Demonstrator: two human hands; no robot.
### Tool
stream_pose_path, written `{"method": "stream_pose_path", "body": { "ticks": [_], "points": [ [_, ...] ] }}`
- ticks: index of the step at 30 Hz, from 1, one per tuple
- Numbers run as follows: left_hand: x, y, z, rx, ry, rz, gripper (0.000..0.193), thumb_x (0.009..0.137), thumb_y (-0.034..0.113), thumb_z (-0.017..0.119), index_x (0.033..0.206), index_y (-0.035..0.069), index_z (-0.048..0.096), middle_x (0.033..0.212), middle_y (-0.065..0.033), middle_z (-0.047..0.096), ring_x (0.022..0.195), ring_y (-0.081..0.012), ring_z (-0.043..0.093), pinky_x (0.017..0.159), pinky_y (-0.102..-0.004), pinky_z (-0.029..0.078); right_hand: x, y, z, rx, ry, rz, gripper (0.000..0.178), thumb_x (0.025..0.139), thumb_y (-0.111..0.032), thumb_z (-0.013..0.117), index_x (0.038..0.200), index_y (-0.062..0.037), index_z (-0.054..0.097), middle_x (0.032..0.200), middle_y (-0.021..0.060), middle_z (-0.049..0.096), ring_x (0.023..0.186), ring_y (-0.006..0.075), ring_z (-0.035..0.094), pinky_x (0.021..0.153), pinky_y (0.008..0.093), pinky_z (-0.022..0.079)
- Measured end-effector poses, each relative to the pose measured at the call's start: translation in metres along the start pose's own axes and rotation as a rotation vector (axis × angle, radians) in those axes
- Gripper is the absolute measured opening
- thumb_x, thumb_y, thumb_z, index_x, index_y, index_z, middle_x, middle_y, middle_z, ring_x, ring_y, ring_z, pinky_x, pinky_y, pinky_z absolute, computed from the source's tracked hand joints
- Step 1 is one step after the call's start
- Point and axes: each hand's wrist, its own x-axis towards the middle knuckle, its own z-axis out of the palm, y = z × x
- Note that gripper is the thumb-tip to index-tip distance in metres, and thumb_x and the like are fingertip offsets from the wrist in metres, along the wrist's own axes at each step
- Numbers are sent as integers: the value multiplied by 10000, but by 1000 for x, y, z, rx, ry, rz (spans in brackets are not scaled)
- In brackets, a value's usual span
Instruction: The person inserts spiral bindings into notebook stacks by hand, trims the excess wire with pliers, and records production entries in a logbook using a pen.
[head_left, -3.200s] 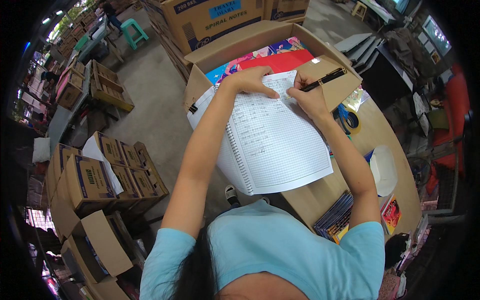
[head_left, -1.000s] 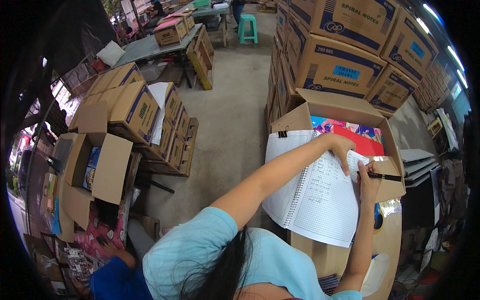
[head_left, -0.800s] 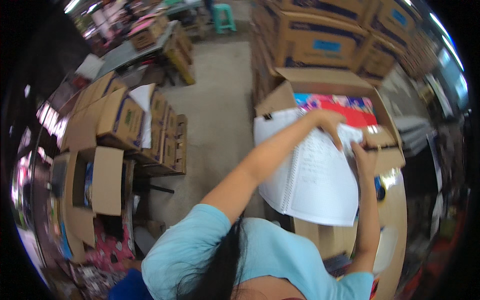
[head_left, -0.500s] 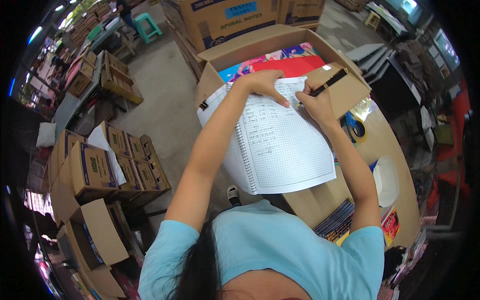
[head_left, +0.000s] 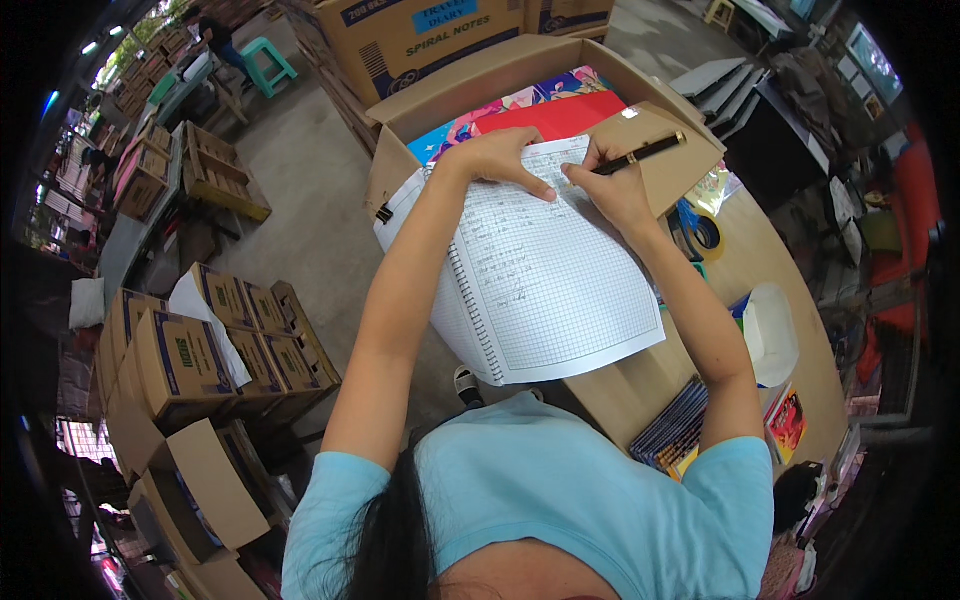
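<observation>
An open spiral notebook (head_left: 560, 290) with gridded pages lies tilted over the near edge of an open carton (head_left: 440, 100), handwriting on its upper part. My left hand (head_left: 497, 160) rests on the top of the page, thumb spread away from the fingers. In my right hand (head_left: 615, 185) is a black pen (head_left: 645, 153) with gold trim, pinched against the page close to my left thumb. The pen's tip is hidden by my fingers. A black binder clip (head_left: 384, 213) grips the notebook's left side. Colourful covers and a red one (head_left: 550, 118) fill the carton.
On the wooden table (head_left: 620, 385) at right are a roll of tape (head_left: 706, 233), a white plastic tray (head_left: 770, 335) and a stack of dark spiral-bound books (head_left: 670, 425). Cartons (head_left: 180, 355) stand at lower left. A green stool (head_left: 268, 68) and a person (head_left: 212, 40) are far left.
The view has shifted a little, so the carton and notebook appear further left and higher. My right hand still holds the pen at the page; my left hand stays on the notebook.
</observation>
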Motion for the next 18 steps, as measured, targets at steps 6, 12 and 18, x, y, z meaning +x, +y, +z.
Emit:
{"method": "stream_pose_path", "body": {
  "ticks": [6, 12, 18],
  "points": [
    [-2, 5, -2, 14, 2, -22, 802, 506, 456, 860, 1117, 22, 575, 1067, -146, 624, 977, -243, 616, 812, -315, 467, -1, -4, -4, -92, -80, 73, 289, 659, -117, 637, 556, -24, 384, 500, 18, 362, 514, 89, 359, 483, 288, 303],
    [1, 0, 0, -11, 2, -9, 833, 485, 469, 865, 1124, 20, 574, 1074, -150, 623, 985, -248, 617, 822, -315, 471, 0, -6, -3, -144, -99, 91, 275, 655, -110, 626, 562, -15, 386, 498, 29, 360, 509, 99, 366, 479, 296, 300],
    [1, 1, 0, -4, -1, -28, 826, 493, 448, 870, 1134, 20, 573, 1078, -154, 622, 992, -249, 616, 829, -311, 470, 0, -5, -4, -122, -81, 81, 281, 655, -106, 624, 555, -15, 378, 495, 33, 360, 503, 101, 359, 470, 302, 288]
  ]
}}
